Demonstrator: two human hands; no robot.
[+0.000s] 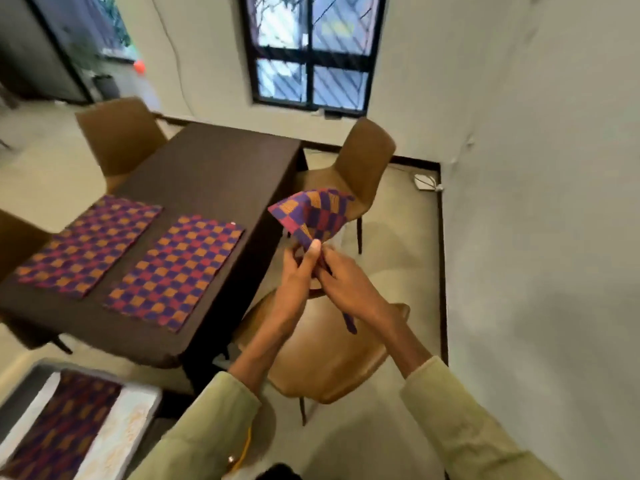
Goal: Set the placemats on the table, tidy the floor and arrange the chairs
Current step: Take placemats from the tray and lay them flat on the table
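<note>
Left hand (300, 271) and right hand (341, 275) both pinch a folded placemat (313, 211); its lower part I see hidden behind their fingers. Two placemats (176, 271) lie on the worktop (214, 168).

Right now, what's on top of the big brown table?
Two checkered placemats lie flat side by side on the table: one nearer the left edge, one beside it. Both hands hold a third, folded placemat off to the table's side, above a chair.

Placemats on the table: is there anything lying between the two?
No. In the head view the left placemat and the right placemat lie side by side, apart, with only a bare strip of dark table between them.
</note>
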